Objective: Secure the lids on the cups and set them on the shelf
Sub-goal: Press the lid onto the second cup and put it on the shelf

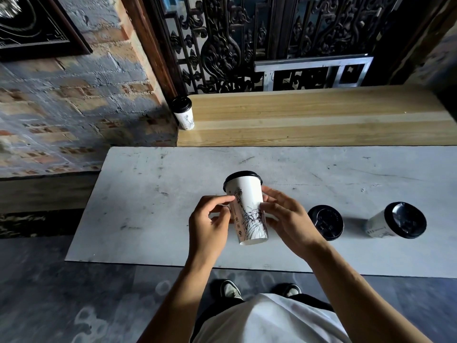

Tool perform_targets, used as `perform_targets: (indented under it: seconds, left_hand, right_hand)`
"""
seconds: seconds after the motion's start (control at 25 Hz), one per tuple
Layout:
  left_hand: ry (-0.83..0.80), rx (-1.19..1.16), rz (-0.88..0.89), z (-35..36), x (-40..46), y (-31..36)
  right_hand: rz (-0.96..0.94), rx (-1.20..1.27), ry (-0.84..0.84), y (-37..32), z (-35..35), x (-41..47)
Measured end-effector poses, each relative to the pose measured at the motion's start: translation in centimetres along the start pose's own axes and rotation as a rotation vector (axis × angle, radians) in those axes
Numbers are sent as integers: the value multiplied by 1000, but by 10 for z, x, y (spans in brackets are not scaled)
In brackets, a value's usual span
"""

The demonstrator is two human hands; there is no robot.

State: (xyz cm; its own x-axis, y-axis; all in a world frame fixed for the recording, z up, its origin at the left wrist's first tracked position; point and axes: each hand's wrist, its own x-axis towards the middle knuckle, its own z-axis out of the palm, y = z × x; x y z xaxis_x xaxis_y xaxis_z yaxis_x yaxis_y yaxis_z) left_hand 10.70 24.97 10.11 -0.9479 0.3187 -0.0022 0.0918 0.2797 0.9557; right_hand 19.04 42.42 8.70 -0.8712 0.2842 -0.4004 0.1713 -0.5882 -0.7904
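You held the cup (248,209) between both hands (210,225) (288,222), lid (242,175) apparently seated; the step was likely transfer, requiring an upright placement on the shelf (309,117)

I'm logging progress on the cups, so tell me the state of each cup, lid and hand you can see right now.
White paper cup with a statue drawing: black lid on, held between both hands above the grey table.
Left hand: gripping its side.
Right hand: gripping the other side.
White lidded cup on the wooden shelf: upright, at the left end.
White cup at far right: lidded, on the table.
Black round lid: on the table; whether a cup is under it cannot be told.
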Motion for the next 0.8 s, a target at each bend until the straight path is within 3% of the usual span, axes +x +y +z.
perform_targets:
  seconds: [0.28, 0.8]
  left_hand:
    - [-28, -156, -122, 3, -4, 3]
    - [-32, -68, -25, 8, -1, 2]
  right_hand:
    - [-25, 56, 0, 1, -7, 2]
    - [-70, -14, -110, -5, -10, 1]
